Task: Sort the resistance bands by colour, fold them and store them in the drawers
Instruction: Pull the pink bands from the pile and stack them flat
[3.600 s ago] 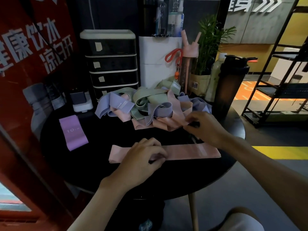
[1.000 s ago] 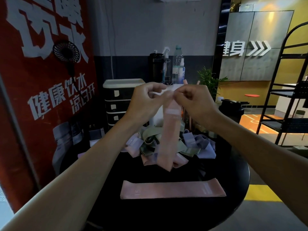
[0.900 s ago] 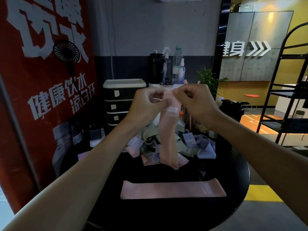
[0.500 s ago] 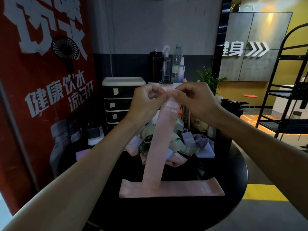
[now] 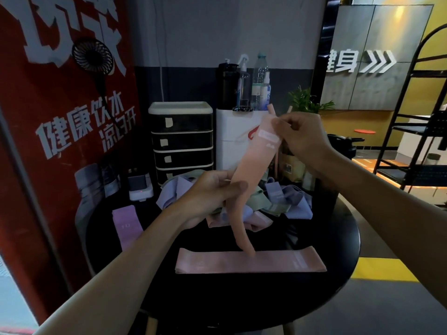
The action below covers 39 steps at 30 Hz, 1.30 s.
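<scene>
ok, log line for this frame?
step: sorting | left hand: grips hanging pink band mid-length | right hand: pinches its top | flat pink band: on table

Black round table [image 5: 242, 301] with resistance bands [image 5: 249, 261]

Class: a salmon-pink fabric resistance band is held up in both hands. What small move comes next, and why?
Probably lower the salmon-pink fabric band flat onto the pale pink band lying flat below: both are pink, the right hand pinches its top, the left hand grips its middle, its tail hangs over that band.
</scene>
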{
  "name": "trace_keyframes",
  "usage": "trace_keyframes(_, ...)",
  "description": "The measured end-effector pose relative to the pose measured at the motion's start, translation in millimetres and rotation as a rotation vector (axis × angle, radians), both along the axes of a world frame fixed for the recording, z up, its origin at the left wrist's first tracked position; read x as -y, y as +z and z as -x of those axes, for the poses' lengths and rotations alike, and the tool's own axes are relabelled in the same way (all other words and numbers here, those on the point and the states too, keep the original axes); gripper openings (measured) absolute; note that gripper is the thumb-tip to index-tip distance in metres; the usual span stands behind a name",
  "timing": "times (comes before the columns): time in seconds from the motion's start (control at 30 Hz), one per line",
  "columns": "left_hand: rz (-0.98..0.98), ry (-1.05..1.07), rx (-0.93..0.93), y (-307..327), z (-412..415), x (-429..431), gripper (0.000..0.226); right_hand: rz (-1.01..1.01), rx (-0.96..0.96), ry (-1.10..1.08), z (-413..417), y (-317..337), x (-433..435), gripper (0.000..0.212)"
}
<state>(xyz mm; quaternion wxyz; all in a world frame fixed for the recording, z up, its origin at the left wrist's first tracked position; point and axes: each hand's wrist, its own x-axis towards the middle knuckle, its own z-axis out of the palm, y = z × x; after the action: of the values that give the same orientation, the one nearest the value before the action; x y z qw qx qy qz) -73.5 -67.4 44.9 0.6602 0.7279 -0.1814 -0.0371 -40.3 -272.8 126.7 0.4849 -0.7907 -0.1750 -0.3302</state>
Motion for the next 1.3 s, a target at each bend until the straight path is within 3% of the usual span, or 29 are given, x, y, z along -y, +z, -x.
trace_keyframes(0.27, -0.016, -0.034, -0.144, -19.6, 11.0, -32.7, 0.026, -0.073, -0.162, -0.113, -4.4, -40.0, 44.9, 0.025)
trace_keyframes(0.5, -0.064, 0.091, -0.201, -42.0, 17.3, -71.1, 0.029, 0.014, -0.221, -0.162, 15.2, -99.1, 70.3, 0.008)
trace_keyframes(0.73, -0.084, 0.203, -0.243, -56.9, 28.0, -87.2, 0.027, -0.032, -0.280, -0.130, 43.0, -157.8, 83.5, 0.017)
trace_keyframes(0.87, -0.060, 0.318, -0.162, -72.7, 34.4, -83.2, 0.019, -0.004, -0.264, -0.156, 60.0, -180.4, 83.6, 0.020)
trace_keyframes(1.03, -0.170, 0.542, 0.074, -99.3, 38.8, -75.0, 0.018, -0.082, -0.298, -0.112, 75.2, -203.7, 84.7, 0.031)
trace_keyframes(1.3, -0.102, 0.621, 0.172, -119.2, 48.0, -67.3, 0.019, -0.031, -0.317, -0.083, 78.4, -219.2, 86.6, 0.030)
